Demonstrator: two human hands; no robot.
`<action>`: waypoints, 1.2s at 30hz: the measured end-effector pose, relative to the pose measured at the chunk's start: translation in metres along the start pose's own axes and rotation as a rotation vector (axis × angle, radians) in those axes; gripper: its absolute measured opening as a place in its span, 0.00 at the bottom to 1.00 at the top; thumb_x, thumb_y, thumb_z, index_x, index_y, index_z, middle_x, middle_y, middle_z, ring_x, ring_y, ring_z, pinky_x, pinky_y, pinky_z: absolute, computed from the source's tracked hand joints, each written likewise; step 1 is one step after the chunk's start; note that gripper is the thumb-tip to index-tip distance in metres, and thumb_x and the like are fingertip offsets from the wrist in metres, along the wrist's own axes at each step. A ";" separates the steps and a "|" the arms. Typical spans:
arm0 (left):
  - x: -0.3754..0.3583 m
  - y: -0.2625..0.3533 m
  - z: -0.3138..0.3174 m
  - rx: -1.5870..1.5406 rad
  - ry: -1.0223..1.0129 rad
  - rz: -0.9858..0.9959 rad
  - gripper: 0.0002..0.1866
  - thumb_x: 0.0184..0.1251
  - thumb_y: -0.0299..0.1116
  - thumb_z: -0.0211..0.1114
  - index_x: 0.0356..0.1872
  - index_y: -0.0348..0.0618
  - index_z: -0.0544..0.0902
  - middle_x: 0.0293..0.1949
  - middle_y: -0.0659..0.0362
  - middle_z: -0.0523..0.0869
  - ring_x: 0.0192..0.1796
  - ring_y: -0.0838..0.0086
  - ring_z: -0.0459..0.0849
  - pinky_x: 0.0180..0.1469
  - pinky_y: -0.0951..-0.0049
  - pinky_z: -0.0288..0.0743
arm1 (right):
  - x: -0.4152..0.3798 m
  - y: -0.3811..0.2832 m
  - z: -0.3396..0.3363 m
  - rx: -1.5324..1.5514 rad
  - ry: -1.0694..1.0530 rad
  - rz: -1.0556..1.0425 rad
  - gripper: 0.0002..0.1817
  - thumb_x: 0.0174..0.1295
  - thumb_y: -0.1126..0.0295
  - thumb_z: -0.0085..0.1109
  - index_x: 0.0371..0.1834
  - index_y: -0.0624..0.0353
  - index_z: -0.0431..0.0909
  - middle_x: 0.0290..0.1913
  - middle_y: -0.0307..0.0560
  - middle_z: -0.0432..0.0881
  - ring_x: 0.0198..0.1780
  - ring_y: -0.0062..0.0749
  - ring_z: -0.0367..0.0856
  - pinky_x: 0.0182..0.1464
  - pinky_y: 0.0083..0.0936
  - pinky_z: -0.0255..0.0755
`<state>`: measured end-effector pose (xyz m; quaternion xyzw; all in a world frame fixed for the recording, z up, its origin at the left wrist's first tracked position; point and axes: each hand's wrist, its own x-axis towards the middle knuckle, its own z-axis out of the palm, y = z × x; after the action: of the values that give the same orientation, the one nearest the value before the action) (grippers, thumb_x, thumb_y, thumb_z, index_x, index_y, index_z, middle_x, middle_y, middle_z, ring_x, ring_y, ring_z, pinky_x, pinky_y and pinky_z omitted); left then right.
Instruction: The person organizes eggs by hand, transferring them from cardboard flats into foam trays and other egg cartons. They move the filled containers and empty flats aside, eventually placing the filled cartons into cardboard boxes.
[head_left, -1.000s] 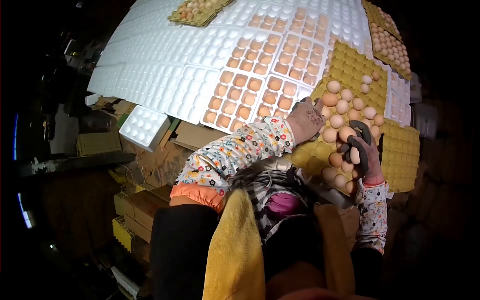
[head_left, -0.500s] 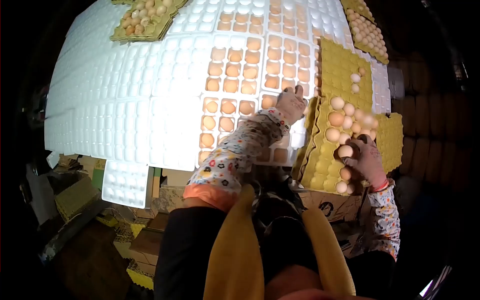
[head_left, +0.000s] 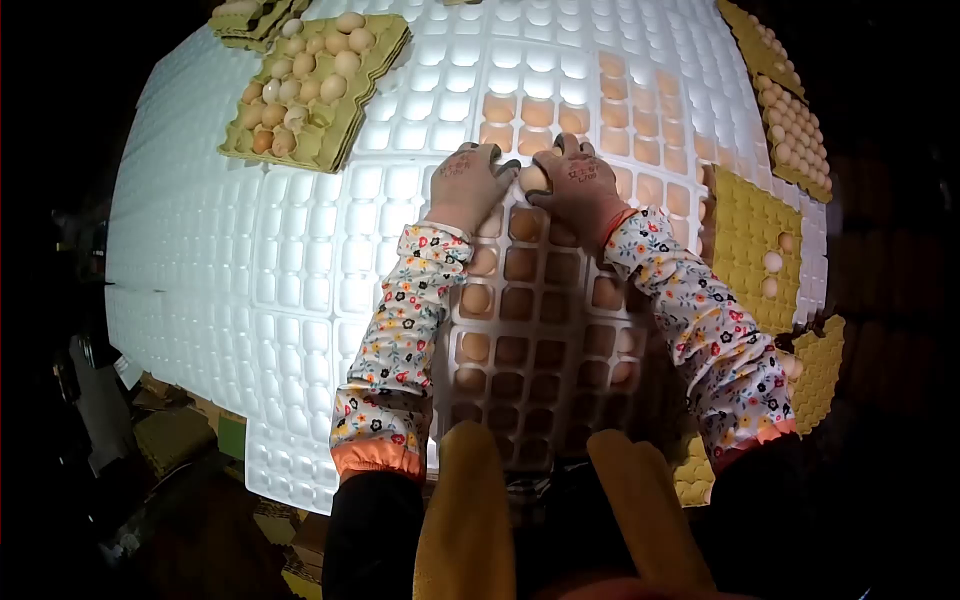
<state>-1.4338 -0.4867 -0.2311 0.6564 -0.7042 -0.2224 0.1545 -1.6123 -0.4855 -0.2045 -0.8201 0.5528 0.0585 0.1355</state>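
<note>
My right hand (head_left: 580,185), in a thin glove with dark fingertips, is closed around a pale egg (head_left: 533,180) above the moulded plastic egg trays (head_left: 330,318). Close by on the left, my left hand (head_left: 468,188), gloved the same way, has its fingers curled down over the tray cells. Whatever lies under those fingers is hidden. Brown eggs (head_left: 476,298) fill many cells between my forearms, partly in shadow. More filled cells with eggs (head_left: 537,111) lie just beyond my hands.
A yellow pulp tray of eggs (head_left: 345,110) sits at the upper left. To the right lies a yellow pulp tray (head_left: 750,235) with a few eggs, and further back stand full egg trays (head_left: 795,135). Cardboard (head_left: 170,440) is stacked below the left edge.
My right hand has moved left from the yellow pulp tray, carrying an egg. My left hand has shifted left and farther from me. The view has turned and moved forward over the trays.
</note>
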 end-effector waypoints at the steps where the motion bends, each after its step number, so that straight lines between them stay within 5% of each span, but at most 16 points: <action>1: 0.016 0.000 -0.001 -0.155 0.110 0.013 0.20 0.64 0.47 0.63 0.50 0.45 0.80 0.49 0.51 0.82 0.51 0.57 0.82 0.52 0.60 0.76 | 0.011 -0.003 -0.005 0.036 0.042 0.002 0.27 0.58 0.53 0.63 0.60 0.50 0.75 0.61 0.56 0.71 0.60 0.53 0.75 0.59 0.41 0.72; 5: 0.102 0.012 0.013 -0.468 0.674 0.154 0.16 0.66 0.38 0.61 0.51 0.42 0.78 0.45 0.48 0.82 0.47 0.54 0.81 0.50 0.59 0.76 | 0.097 0.042 -0.009 0.321 0.341 -0.064 0.28 0.62 0.52 0.54 0.62 0.54 0.71 0.56 0.59 0.77 0.55 0.50 0.79 0.60 0.39 0.71; 6: 0.128 0.013 0.019 -0.461 0.688 0.164 0.20 0.67 0.39 0.57 0.58 0.44 0.76 0.53 0.46 0.79 0.52 0.52 0.79 0.54 0.57 0.73 | 0.116 0.048 -0.016 0.462 0.216 0.057 0.27 0.61 0.53 0.53 0.60 0.57 0.73 0.55 0.61 0.79 0.55 0.51 0.79 0.59 0.38 0.72; 8: 0.169 0.004 0.037 -0.132 0.508 0.089 0.21 0.69 0.39 0.53 0.60 0.43 0.74 0.57 0.47 0.77 0.58 0.53 0.75 0.60 0.55 0.70 | 0.158 0.076 -0.018 0.321 0.079 -0.090 0.25 0.61 0.54 0.54 0.56 0.58 0.78 0.53 0.61 0.81 0.54 0.52 0.80 0.58 0.37 0.72; 9: 0.176 0.000 0.041 -0.192 0.274 -0.018 0.21 0.69 0.37 0.51 0.61 0.42 0.74 0.59 0.48 0.75 0.62 0.54 0.72 0.63 0.54 0.66 | 0.168 0.079 -0.021 0.320 0.062 -0.040 0.24 0.60 0.55 0.54 0.55 0.59 0.79 0.53 0.61 0.81 0.54 0.52 0.80 0.58 0.37 0.72; 11: 0.177 -0.009 0.058 0.045 0.226 0.077 0.22 0.66 0.35 0.53 0.61 0.43 0.74 0.57 0.50 0.76 0.59 0.54 0.73 0.62 0.54 0.66 | 0.183 0.086 -0.023 0.326 0.022 0.068 0.22 0.60 0.57 0.55 0.52 0.59 0.81 0.51 0.60 0.83 0.53 0.53 0.80 0.58 0.36 0.72; 14: 0.178 -0.007 0.060 0.091 0.236 0.092 0.22 0.65 0.35 0.54 0.60 0.43 0.74 0.56 0.52 0.76 0.59 0.55 0.74 0.60 0.53 0.67 | 0.178 0.100 0.009 0.541 0.362 0.021 0.20 0.61 0.60 0.54 0.51 0.58 0.82 0.52 0.58 0.82 0.54 0.53 0.79 0.58 0.36 0.72; 18: 0.188 -0.024 0.064 -0.211 0.302 0.116 0.21 0.64 0.40 0.56 0.54 0.39 0.78 0.54 0.48 0.79 0.60 0.56 0.76 0.61 0.57 0.68 | 0.081 0.063 0.018 0.801 0.541 0.006 0.19 0.63 0.67 0.55 0.57 0.60 0.76 0.54 0.58 0.79 0.54 0.53 0.78 0.60 0.36 0.71; 20: 0.158 -0.013 0.034 -0.779 0.119 -0.006 0.24 0.64 0.39 0.60 0.57 0.34 0.77 0.52 0.43 0.81 0.47 0.54 0.84 0.53 0.61 0.77 | -0.032 0.017 -0.013 0.894 0.317 -0.028 0.19 0.61 0.65 0.59 0.55 0.59 0.77 0.56 0.58 0.77 0.58 0.52 0.75 0.63 0.39 0.68; 21: 0.153 -0.020 0.053 -0.735 0.252 0.126 0.24 0.65 0.39 0.60 0.58 0.34 0.77 0.51 0.43 0.82 0.43 0.57 0.85 0.47 0.64 0.79 | -0.087 0.007 -0.005 0.810 0.349 -0.165 0.19 0.60 0.65 0.61 0.54 0.59 0.79 0.56 0.57 0.77 0.59 0.52 0.74 0.62 0.40 0.68; 23: 0.055 0.044 0.029 -0.917 0.106 0.060 0.20 0.67 0.32 0.61 0.58 0.34 0.77 0.49 0.49 0.84 0.47 0.67 0.85 0.50 0.69 0.79 | -0.191 -0.001 -0.002 0.611 0.392 -0.309 0.19 0.58 0.64 0.63 0.52 0.58 0.80 0.57 0.55 0.77 0.60 0.50 0.74 0.62 0.43 0.69; 25: -0.028 0.080 0.054 -0.966 0.021 0.256 0.19 0.67 0.28 0.59 0.58 0.32 0.76 0.50 0.53 0.83 0.49 0.68 0.84 0.52 0.71 0.79 | -0.281 0.007 -0.015 0.400 0.381 -0.419 0.20 0.56 0.64 0.65 0.52 0.57 0.80 0.57 0.53 0.77 0.60 0.49 0.74 0.62 0.44 0.69; 27: -0.100 0.137 0.060 -0.662 -0.078 0.559 0.19 0.64 0.28 0.65 0.56 0.39 0.78 0.52 0.50 0.81 0.52 0.58 0.82 0.56 0.65 0.76 | -0.344 0.040 -0.015 0.406 0.477 -0.127 0.19 0.57 0.62 0.65 0.50 0.57 0.80 0.54 0.51 0.79 0.55 0.43 0.78 0.56 0.39 0.73; 29: -0.147 0.201 0.066 -0.733 -0.151 0.749 0.18 0.63 0.28 0.67 0.54 0.42 0.80 0.49 0.52 0.81 0.53 0.61 0.81 0.55 0.67 0.75 | -0.383 0.088 -0.047 0.822 0.317 0.525 0.20 0.62 0.61 0.61 0.53 0.62 0.78 0.45 0.50 0.82 0.45 0.39 0.83 0.48 0.33 0.76; 31: -0.158 0.254 0.082 -0.591 -0.099 0.950 0.20 0.56 0.29 0.69 0.52 0.43 0.80 0.45 0.52 0.82 0.46 0.54 0.81 0.48 0.62 0.76 | -0.395 0.141 -0.051 0.441 0.511 0.469 0.22 0.61 0.62 0.60 0.59 0.54 0.77 0.46 0.51 0.82 0.46 0.45 0.82 0.50 0.35 0.76; 36: -0.156 0.309 0.095 0.170 -0.335 0.921 0.19 0.59 0.40 0.67 0.50 0.48 0.77 0.42 0.53 0.81 0.47 0.56 0.82 0.47 0.60 0.77 | -0.363 0.210 -0.044 0.261 0.151 0.020 0.20 0.62 0.64 0.56 0.58 0.50 0.76 0.48 0.46 0.81 0.50 0.45 0.80 0.51 0.37 0.73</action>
<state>-1.7323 -0.3093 -0.1414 0.2427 -0.9517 -0.1754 0.0672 -1.9468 -0.2486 -0.1063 -0.7921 0.5725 -0.0744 0.1983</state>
